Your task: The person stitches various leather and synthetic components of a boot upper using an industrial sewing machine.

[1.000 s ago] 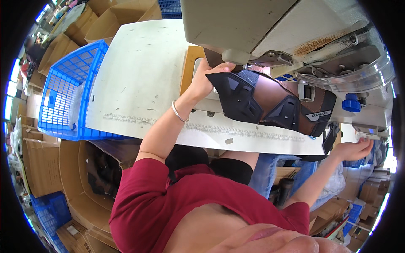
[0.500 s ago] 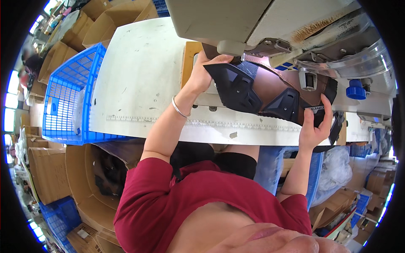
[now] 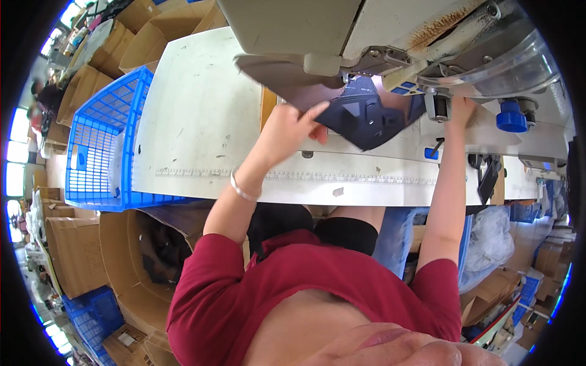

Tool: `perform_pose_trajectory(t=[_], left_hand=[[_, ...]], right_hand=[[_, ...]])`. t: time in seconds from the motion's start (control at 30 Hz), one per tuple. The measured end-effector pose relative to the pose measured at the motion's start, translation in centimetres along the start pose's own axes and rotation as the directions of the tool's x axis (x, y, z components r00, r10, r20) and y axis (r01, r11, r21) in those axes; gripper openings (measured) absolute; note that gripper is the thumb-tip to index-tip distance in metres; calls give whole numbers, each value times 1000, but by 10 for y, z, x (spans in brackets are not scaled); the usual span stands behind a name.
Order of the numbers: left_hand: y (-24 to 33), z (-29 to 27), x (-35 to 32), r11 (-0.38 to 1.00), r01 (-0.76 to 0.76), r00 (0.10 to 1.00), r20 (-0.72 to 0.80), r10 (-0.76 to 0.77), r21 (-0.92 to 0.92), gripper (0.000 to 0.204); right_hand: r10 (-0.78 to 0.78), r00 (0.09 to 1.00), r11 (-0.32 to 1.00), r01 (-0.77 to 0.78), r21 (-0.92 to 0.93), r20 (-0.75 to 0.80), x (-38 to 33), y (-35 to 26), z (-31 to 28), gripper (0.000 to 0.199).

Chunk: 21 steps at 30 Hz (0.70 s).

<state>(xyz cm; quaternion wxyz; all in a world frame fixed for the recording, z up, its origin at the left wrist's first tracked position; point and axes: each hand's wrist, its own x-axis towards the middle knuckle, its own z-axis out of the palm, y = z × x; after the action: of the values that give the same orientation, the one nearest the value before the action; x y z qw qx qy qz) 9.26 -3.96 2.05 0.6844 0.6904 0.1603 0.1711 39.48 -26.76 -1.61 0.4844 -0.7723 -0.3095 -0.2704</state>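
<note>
A shoe upper [image 3: 369, 119], brown with shiny black moulded panels, lies under the head of the sewing machine [image 3: 293, 27]. Its dark left part fans out toward the far left, and some of it is hidden beneath the machine. My left hand [image 3: 293, 131], with a silver bangle on the wrist, is closed at the upper's near left edge, index finger along it. My right hand [image 3: 462, 111] reaches in beside the machine's metal roller, at the upper's right side. Its fingers are blurred and partly covered, so their grip does not show.
The white worktable [image 3: 201, 122] has a ruler strip [image 3: 293, 177] along its near edge. To the left stands a blue plastic crate [image 3: 101, 152]. Below it, an open cardboard box [image 3: 134, 256] holds dark pieces. Black straps [image 3: 487, 177] hang at the table's right.
The shoe upper has turned and shifted left under the machine, its dark part swinging far left. My left hand moved nearer to me along its edge; my right hand moved farther in beside the roller.
</note>
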Motion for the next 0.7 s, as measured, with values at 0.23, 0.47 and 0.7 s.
perform_pose_trajectory(t=[0.23, 0.47, 0.7], left_hand=[[29, 22, -51, 21, -311, 528, 155, 835, 950, 30], [17, 13, -15, -43, -355, 599, 262, 756, 934, 31], [7, 9, 1, 49, -456, 465, 191, 864, 889, 25]], right_hand=[[-84, 991, 952, 110, 286, -104, 42, 22, 82, 38], [-466, 873, 863, 412, 292, 145, -69, -121, 34, 59], [-742, 660, 668, 715, 206, 116, -47, -119, 46, 52]])
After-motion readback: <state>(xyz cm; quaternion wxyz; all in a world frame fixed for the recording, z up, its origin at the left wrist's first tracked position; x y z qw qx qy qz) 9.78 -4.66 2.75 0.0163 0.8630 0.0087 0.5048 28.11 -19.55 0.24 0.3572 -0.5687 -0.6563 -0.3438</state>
